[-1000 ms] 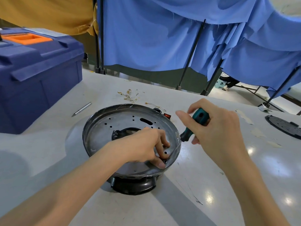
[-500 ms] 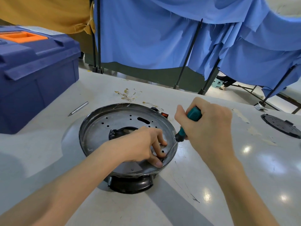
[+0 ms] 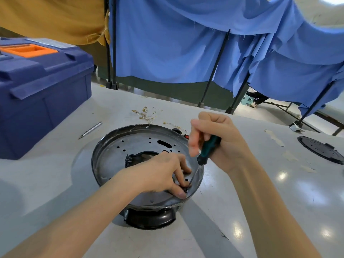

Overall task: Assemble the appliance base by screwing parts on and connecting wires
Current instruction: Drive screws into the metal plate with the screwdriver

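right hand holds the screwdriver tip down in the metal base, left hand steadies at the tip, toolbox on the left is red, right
Not red: the head view shows a blue toolbox with an orange inset. The rest holds: right hand grips the screwdriver, tip down in the metal base, left hand at the tip.

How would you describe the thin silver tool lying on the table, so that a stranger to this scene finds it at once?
Start at the big blue toolbox on the left of the table. Between it and the round metal appliance base lies a thin silver tool, by itself. Unlike the green-handled screwdriver in the right hand, it is all metal, pointed and untouched.
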Demonstrator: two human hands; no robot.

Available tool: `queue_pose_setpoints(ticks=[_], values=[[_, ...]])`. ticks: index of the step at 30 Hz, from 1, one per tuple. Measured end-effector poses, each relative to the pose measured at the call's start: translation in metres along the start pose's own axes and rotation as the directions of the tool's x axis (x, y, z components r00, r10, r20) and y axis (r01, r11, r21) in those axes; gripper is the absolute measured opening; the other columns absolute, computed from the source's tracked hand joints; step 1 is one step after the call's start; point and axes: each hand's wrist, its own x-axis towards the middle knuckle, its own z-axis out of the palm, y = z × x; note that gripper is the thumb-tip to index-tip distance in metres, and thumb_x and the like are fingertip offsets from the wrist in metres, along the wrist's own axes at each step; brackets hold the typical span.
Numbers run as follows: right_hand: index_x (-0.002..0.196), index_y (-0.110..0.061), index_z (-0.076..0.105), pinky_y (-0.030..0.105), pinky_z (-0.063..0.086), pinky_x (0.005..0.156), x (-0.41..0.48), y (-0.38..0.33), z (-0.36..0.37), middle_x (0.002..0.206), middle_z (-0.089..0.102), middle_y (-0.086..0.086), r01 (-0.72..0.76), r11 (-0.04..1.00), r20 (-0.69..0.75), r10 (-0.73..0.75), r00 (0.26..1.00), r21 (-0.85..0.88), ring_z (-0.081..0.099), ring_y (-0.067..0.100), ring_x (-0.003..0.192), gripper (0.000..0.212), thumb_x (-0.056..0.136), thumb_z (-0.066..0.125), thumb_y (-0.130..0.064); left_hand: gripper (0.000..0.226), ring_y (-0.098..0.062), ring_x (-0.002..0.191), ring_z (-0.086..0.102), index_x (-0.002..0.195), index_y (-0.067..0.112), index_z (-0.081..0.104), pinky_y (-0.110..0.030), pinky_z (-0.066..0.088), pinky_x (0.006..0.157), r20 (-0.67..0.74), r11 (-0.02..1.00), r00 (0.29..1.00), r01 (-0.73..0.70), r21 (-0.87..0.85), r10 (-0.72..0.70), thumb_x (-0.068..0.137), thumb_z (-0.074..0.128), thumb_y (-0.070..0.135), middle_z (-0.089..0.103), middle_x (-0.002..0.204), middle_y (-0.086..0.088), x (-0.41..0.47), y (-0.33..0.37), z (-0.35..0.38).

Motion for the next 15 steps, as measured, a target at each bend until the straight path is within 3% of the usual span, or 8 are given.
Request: queue_pose_setpoints(ticks=[2, 4, 7, 9, 12, 13, 15], values=[[0.052, -0.009, 0.032, 0.017, 0.033, 0.038, 0.002, 0.003, 0.003, 0.038, 0.046, 0.007, -0.018, 0.997, 0.006, 0.018, 1.0, 0.081, 0.033, 0.013, 0.025, 0.05, 0.092, 0.058, -0.023, 0.037, 0.002, 0.097, 0.056, 0.102, 0.027, 0.07, -0.028, 0.048, 0.085, -0.005, 0.998, 0.999, 0.044, -0.052, -0.044, 0.069, 0.087, 0.03, 0.062, 0.094, 0.034, -0.002, 0.001, -0.001], [0.05, -0.008, 0.03, 0.013, 0.021, 0.037, 0.003, 0.006, 0.008, 0.034, 0.034, 0.005, -0.004, 0.996, -0.079, 0.011, 0.997, 0.094, 0.019, 0.01, 0.025, 0.055, 0.093, 0.056, -0.031, 0.038, -0.001, 0.102, 0.056, 0.102, 0.026, 0.07, -0.027, 0.047, 0.088, -0.012, 0.999, 0.999, 0.035, -0.019, -0.036, 0.069, 0.087, 0.031, 0.058, 0.087, 0.037, 0.0, 0.001, -0.001], [0.046, -0.009, 0.034, 0.012, 0.02, 0.04, 0.004, 0.014, 0.022, 0.034, 0.029, 0.005, 0.12, 0.993, -0.295, -0.116, 0.948, -0.004, 0.018, 0.012, 0.025, 0.059, 0.098, 0.055, -0.027, 0.043, -0.004, 0.104, 0.058, 0.102, 0.029, 0.064, -0.025, 0.047, 0.088, -0.02, 0.996, 0.998, 0.053, -0.066, -0.055, 0.066, 0.089, 0.027, 0.06, 0.078, 0.036, 0.0, 0.0, 0.001], [0.045, -0.005, 0.033, 0.014, 0.022, 0.04, 0.002, 0.018, 0.03, 0.035, 0.027, 0.011, 0.179, 0.976, -0.492, -0.216, 0.843, -0.122, 0.02, 0.014, 0.026, 0.062, 0.102, 0.051, -0.023, 0.049, -0.004, 0.101, 0.059, 0.105, 0.029, 0.061, -0.022, 0.047, 0.086, -0.008, 0.991, 0.996, 0.09, -0.099, -0.091, 0.066, 0.09, 0.023, 0.06, 0.069, 0.038, 0.0, 0.0, 0.001], [0.055, 0.006, 0.024, 0.021, 0.02, 0.042, -0.005, 0.025, 0.034, 0.05, 0.02, 0.029, 0.188, 0.954, -0.789, -0.299, 0.536, -0.234, 0.014, 0.025, 0.039, 0.062, 0.102, 0.045, -0.029, 0.038, -0.002, 0.111, 0.053, 0.102, 0.026, 0.072, -0.023, 0.044, 0.09, -0.003, 0.996, 0.998, 0.066, -0.053, -0.066, 0.068, 0.089, 0.026, 0.055, 0.085, 0.044, 0.001, 0.001, 0.001], [0.055, 0.004, 0.023, 0.023, 0.02, 0.042, -0.009, 0.027, 0.038, 0.051, 0.022, 0.03, 0.205, 0.944, -0.824, -0.326, 0.463, -0.258, 0.016, 0.03, 0.041, 0.063, 0.101, 0.042, -0.034, 0.037, -0.002, 0.113, 0.051, 0.101, 0.025, 0.073, -0.021, 0.043, 0.089, 0.0, 0.997, 0.998, 0.063, -0.047, -0.063, 0.068, 0.088, 0.027, 0.054, 0.086, 0.046, 0.0, 0.001, 0.0], [0.051, 0.002, 0.028, 0.026, 0.023, 0.041, -0.015, 0.03, 0.045, 0.046, 0.028, 0.024, 0.222, 0.916, -0.823, -0.398, 0.404, -0.334, 0.023, 0.033, 0.038, 0.067, 0.102, 0.037, -0.041, 0.039, -0.001, 0.112, 0.053, 0.102, 0.025, 0.069, -0.017, 0.04, 0.084, 0.009, 0.995, 0.997, 0.079, -0.059, -0.079, 0.068, 0.088, 0.026, 0.051, 0.073, 0.053, 0.001, 0.001, 0.0]])
